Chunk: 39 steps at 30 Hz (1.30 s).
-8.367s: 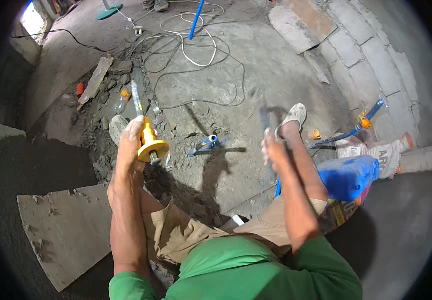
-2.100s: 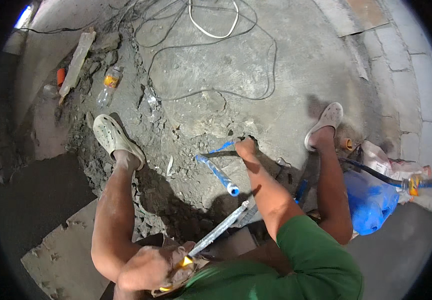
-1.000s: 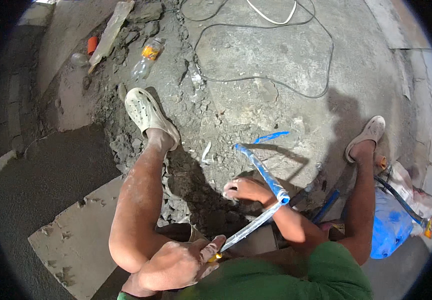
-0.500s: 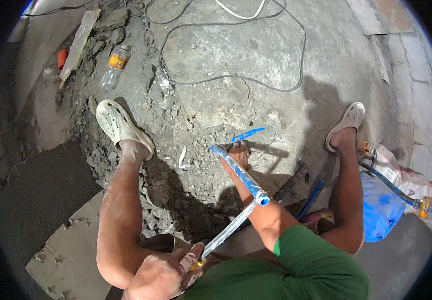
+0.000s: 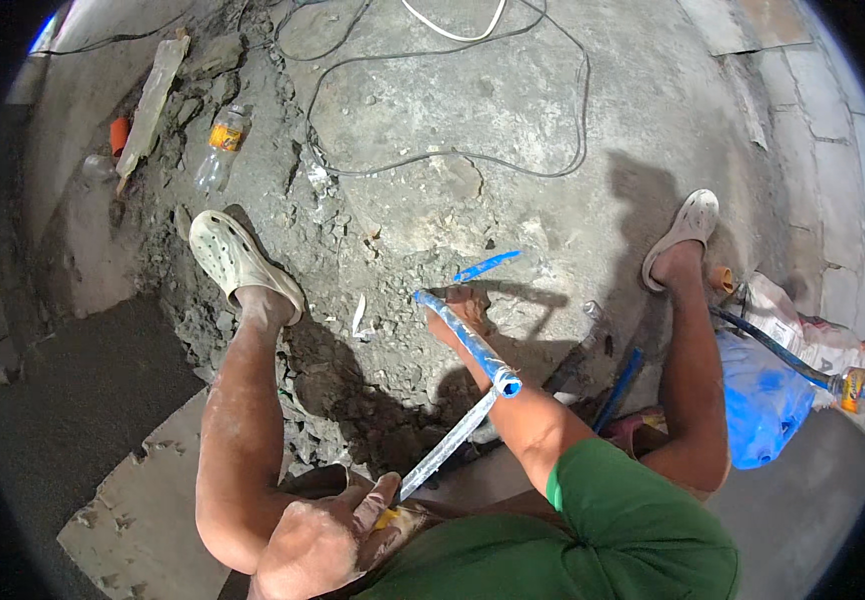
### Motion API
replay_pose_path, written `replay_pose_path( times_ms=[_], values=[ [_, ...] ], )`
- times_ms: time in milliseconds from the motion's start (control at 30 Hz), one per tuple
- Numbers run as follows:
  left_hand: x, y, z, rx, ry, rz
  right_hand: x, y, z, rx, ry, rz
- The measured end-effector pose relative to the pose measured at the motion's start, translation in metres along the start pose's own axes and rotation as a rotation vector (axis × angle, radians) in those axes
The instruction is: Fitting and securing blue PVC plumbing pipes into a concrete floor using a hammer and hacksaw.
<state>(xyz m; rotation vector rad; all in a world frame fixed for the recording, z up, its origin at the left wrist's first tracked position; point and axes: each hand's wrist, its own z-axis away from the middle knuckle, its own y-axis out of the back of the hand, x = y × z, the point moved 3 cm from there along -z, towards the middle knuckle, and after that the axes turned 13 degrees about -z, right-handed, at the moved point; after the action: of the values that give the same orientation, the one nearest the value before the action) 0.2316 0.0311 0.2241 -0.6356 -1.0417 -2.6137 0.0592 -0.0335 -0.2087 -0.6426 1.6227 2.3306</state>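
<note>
My right hand (image 5: 466,306) is closed around a blue pipe (image 5: 475,346), which slants across my forearm with its open end toward me. Pale dust coats part of the pipe. My left hand (image 5: 328,543), low at the left, is closed on a long, flat, dusty grey blade (image 5: 450,445). A bit of yellow (image 5: 386,519) shows at its held end; the rest of the grip is hidden by my fingers. The blade's far end meets the pipe's open end. Just beyond my right hand is a narrow blue strip (image 5: 488,266); whether it touches the hand I cannot tell.
Broken concrete rubble (image 5: 353,400) lies between my feet in clogs. A black cable (image 5: 453,153) loops over the floor ahead. Plastic bottles (image 5: 221,145) lie left and right. A blue bag (image 5: 765,400) and another blue pipe (image 5: 621,388) are at the right.
The view has shifted slightly, moving the scene up and left. Both hands keep their grips, and the blade still meets the pipe's end.
</note>
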Motion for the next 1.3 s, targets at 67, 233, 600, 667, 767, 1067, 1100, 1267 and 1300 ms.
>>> replay_pose_path(
  times_ms=[67,233,600,667,767,1067,1100,1267,1300],
  values=[
    [0.002,0.001,-0.004,0.006,-0.030,-0.018,0.011,-0.007,0.000,-0.176,0.086,-0.057],
    [-0.006,-0.012,0.002,-0.055,-0.017,-0.048,-0.040,0.001,0.020,-0.455,-0.103,-0.087],
    [0.002,0.002,-0.002,0.032,0.043,-0.075,-0.048,0.043,0.004,-0.550,-0.213,-0.048],
    [-0.006,-0.002,0.005,0.011,0.033,-0.072,-0.045,0.036,0.000,-0.568,-0.235,-0.007],
    [-0.005,0.005,0.002,-0.001,-0.067,-0.041,-0.014,0.017,-0.004,-0.544,-0.257,-0.012],
    [-0.006,0.025,-0.027,-0.002,-0.121,0.009,0.004,0.003,-0.002,-0.466,-0.253,-0.108],
    [-0.011,0.026,-0.023,0.001,-0.082,0.010,-0.039,0.027,-0.003,-0.554,-0.222,-0.120],
    [-0.015,0.027,-0.016,0.088,-0.203,0.020,-0.021,0.017,0.007,-0.400,-0.176,0.143],
    [-0.020,0.020,-0.003,0.124,-0.247,0.016,-0.013,0.005,0.014,-0.352,-0.085,0.197]
  ],
)
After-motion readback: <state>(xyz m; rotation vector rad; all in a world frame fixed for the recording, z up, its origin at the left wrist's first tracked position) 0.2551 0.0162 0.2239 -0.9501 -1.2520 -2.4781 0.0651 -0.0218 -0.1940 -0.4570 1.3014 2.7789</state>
